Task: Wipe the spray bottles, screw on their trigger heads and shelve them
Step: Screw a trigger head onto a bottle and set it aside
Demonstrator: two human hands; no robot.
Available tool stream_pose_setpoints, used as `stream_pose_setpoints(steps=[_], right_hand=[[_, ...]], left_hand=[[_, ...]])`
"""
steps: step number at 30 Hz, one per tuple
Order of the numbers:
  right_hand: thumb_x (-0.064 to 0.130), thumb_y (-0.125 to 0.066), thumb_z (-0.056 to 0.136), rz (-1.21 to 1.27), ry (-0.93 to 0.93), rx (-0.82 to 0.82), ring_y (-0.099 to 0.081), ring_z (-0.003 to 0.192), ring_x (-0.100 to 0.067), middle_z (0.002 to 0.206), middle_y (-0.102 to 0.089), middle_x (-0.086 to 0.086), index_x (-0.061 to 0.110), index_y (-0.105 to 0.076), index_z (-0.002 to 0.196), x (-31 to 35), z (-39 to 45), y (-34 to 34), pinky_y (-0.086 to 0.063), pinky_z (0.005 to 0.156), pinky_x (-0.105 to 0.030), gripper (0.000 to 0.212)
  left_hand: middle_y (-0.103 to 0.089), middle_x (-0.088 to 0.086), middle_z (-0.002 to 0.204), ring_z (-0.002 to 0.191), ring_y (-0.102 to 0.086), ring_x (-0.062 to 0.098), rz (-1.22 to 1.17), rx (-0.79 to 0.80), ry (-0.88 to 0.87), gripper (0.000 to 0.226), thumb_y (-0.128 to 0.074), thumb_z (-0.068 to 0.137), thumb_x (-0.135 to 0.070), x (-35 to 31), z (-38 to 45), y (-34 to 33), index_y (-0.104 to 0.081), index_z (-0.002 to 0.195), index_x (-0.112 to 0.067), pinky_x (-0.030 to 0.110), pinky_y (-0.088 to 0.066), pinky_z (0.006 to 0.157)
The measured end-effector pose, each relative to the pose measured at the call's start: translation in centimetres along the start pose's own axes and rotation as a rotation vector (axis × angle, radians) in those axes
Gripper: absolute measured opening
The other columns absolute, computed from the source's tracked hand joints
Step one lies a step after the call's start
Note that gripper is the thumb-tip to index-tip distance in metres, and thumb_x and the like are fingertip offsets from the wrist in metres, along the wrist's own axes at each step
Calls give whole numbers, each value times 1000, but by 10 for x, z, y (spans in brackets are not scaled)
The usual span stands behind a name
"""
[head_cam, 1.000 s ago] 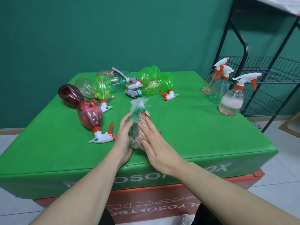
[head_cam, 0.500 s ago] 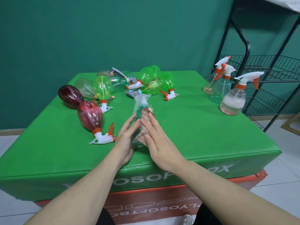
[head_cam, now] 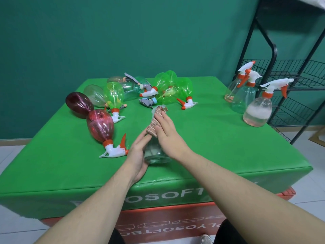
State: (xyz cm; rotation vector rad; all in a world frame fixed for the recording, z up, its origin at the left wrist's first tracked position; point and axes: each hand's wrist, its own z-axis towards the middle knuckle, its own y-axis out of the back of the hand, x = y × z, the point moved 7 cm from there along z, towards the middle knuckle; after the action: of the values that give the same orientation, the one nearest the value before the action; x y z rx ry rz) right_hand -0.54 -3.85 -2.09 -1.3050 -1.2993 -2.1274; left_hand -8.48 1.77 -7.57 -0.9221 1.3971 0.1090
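Near the worktop's (head_cam: pixel 228 152) front edge, the clear bottle (head_cam: pixel 156 155) lies between my hands. Left hand (head_cam: pixel 139 155) cups its base, fingers relaxed (not curled); right hand (head_cam: pixel 167 136) presses a speckled cloth (head_cam: pixel 154 124) along its neck, fingers straight.

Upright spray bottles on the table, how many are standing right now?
3, all at the table's right edge by the rack: a pinkish one farthest back, a clear bluish one just in front, and a frosted one nearest. Every other bottle is lying down or held tilted.
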Motion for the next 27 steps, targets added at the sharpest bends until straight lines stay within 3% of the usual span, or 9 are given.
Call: stream_pose_setpoints(steps=[3,6,12,16,21,27], right_hand=[[23,-32,110,31,1,-18,-12,146,5,168,-10,6,22,-32,156,-2,-7,-4,-2,110,-8,46],[26,-29,111,18,29,-5,-10,137,13,168,-7,9,26,-30,157,-4,-18,-6,-4,115,-14,46],[32,-26,107,-129,182,-11,-3,153,0,169,-4,7,23,-29,157,-7,-47,-9,-8,126,-30,51],[23,-31,108,-220,279,24,5,153,-1,169,-4,2,19,-28,158,-2,-68,-10,-4,127,-36,50],[23,-34,107,-255,309,36,6,155,-9,169,-1,9,24,-28,158,-14,-82,-13,-6,127,-40,51],[24,-35,107,-250,299,56,5,156,-12,169,1,15,33,-24,159,-20,-77,-13,-8,127,-40,54]], left_hand=[[-70,11,131,109,-71,25,-5,-23,10,39,-46,104,-15,3,3,5,-60,141,-16,41,-59,90],[-70,11,132,106,-73,24,-25,-42,14,45,-49,102,-16,3,4,8,-56,146,-17,35,-61,80],[-74,8,125,102,-76,21,-103,-43,-3,62,-62,86,-23,-1,0,3,-54,147,-15,29,-62,74],[-75,8,122,101,-76,22,-111,-63,-11,49,-58,96,-20,-1,1,5,-54,145,-16,31,-63,74],[-78,6,97,81,-75,21,-66,-82,-15,38,-55,102,-20,0,0,5,-53,138,-10,31,-62,65],[-79,7,89,71,-74,21,-49,-84,-28,49,-72,77,-29,-3,-4,2,-55,121,-15,30,-59,56]])
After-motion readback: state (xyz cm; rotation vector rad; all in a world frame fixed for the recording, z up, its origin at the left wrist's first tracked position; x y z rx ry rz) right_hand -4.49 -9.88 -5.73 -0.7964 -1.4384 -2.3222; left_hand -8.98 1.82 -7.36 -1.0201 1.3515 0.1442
